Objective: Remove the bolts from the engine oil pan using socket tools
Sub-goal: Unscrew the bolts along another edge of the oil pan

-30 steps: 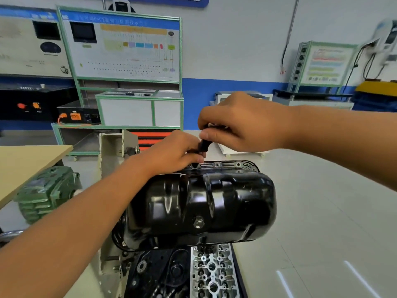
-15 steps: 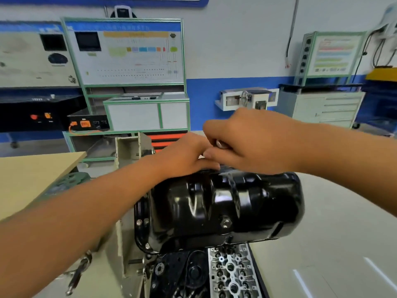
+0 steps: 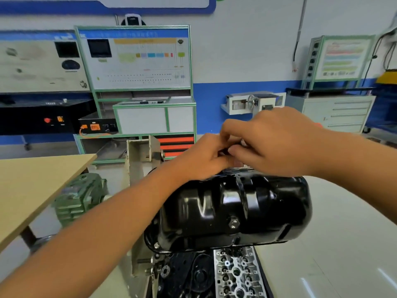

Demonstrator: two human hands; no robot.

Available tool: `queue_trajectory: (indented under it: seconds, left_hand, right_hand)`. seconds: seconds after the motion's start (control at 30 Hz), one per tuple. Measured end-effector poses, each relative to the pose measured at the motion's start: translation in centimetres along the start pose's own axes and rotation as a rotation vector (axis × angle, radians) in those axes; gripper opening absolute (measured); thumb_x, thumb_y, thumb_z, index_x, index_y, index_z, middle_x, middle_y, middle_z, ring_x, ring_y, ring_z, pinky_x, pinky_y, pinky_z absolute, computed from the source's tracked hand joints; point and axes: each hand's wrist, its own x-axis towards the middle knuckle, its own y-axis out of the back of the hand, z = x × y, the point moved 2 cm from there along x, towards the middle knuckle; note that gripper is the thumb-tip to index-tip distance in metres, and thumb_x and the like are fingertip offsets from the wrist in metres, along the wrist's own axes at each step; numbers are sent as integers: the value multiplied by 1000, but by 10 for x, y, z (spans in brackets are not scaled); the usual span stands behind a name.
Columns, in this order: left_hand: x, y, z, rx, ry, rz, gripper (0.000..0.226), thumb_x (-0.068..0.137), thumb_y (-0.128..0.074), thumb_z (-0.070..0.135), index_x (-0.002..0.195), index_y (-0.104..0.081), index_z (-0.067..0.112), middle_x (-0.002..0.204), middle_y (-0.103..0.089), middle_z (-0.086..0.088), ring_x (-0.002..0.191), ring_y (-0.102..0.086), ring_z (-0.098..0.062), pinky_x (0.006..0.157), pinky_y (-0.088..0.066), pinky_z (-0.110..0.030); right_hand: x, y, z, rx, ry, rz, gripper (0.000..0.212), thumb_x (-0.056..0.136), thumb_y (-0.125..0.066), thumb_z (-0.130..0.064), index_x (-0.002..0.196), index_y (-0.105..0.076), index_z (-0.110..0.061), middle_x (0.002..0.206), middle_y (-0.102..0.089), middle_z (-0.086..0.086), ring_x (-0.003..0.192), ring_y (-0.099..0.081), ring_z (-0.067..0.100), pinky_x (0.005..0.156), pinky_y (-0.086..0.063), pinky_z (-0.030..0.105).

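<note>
The glossy black oil pan [image 3: 236, 207] sits on top of an upturned engine on a stand, with a drain plug [image 3: 233, 222] on its near face and a bolt [image 3: 156, 245] on its lower left flange. Both hands meet above the pan's far edge. My left hand [image 3: 204, 160] and my right hand [image 3: 270, 143] curl their fingers round a small dark socket tool [image 3: 223, 152], of which only a sliver shows between the fingers. The bolt under the tool is hidden by the hands.
A wooden table [image 3: 32, 181] stands at the left with a green motor [image 3: 79, 198] beneath its edge. The engine's cylinder head [image 3: 236, 274] shows below the pan. The beige stand upright [image 3: 139, 160] rises behind my left forearm. Training panels and cabinets line the far wall.
The view has shifted, so pan and hands now sit further right. Both hands have dropped from a raised hold on the dark tool to close against the pan's far edge.
</note>
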Motion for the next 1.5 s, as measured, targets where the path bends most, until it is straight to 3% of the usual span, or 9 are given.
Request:
queue_trajectory:
  seconds: [0.1,0.27,0.43,0.6,0.83,1.03,1.17,1.3,1.5]
  left_hand:
    - [-2,-2,-7,-52,11,102,27,91,-75,10,95,-65,34,78,-67,20,75,-61,3,68,-46,-14]
    - [-3,-1,-14,-175,78,218,32,82,-77,15,100,-71,40,94,-76,13,96,-73,-8,95,-57,-35]
    - [-6,1,-15,-274,140,243,25,87,-74,7,103,-71,28,97,-78,4,99,-76,-20,94,-58,-35]
    - [-12,0,-10,-339,178,178,25,88,-71,2,107,-70,17,104,-78,1,100,-75,-20,88,-56,-25]
    - [-3,0,-15,-277,156,312,36,76,-80,11,91,-74,43,93,-78,7,94,-75,-18,92,-60,-43]
    - [-7,2,-12,-232,157,278,33,79,-80,14,91,-72,44,95,-77,7,94,-74,-16,89,-60,-37]
    - [-11,-1,-5,-263,152,159,35,90,-69,9,102,-70,42,108,-77,6,103,-73,-15,93,-56,-28]
    - [-11,0,-9,-252,161,139,33,91,-62,1,106,-67,31,108,-76,3,104,-73,-20,94,-55,-29]
    - [-6,0,-19,-225,175,238,39,78,-78,12,94,-72,47,95,-77,9,96,-75,-14,89,-60,-32]
  right_hand:
    - [-1,6,6,153,-122,49,38,87,-49,-64,108,-52,-32,67,-57,-10,61,-49,10,54,-33,31]
    - [-28,14,17,407,-305,-28,27,80,-71,-43,105,-64,-35,75,-66,-17,76,-61,-4,64,-48,20]
    - [-10,28,28,146,-114,-49,9,90,-70,-26,98,-73,-21,79,-67,-4,76,-60,20,72,-48,39]
    - [21,21,29,-83,-38,32,39,84,-61,10,104,-74,-21,95,-75,1,94,-61,33,86,-46,51]
    - [-20,1,-5,186,-552,197,17,95,-60,-29,111,-66,-29,92,-71,-4,91,-63,29,70,-47,36]
    - [-34,-8,-16,350,-539,326,17,97,-59,-12,103,-71,-24,87,-71,-3,86,-62,30,78,-50,46]
    - [-13,-8,9,198,-422,303,40,92,-60,2,113,-77,-27,120,-73,-11,123,-55,29,116,-21,57]
    - [-5,-12,14,110,-521,356,37,94,-63,-6,111,-79,-36,150,-54,-8,142,-38,35,117,-17,66]
    - [-44,-42,-53,577,-1021,1000,62,79,-76,-8,137,-60,-26,159,-33,5,134,-45,5,108,-38,16]
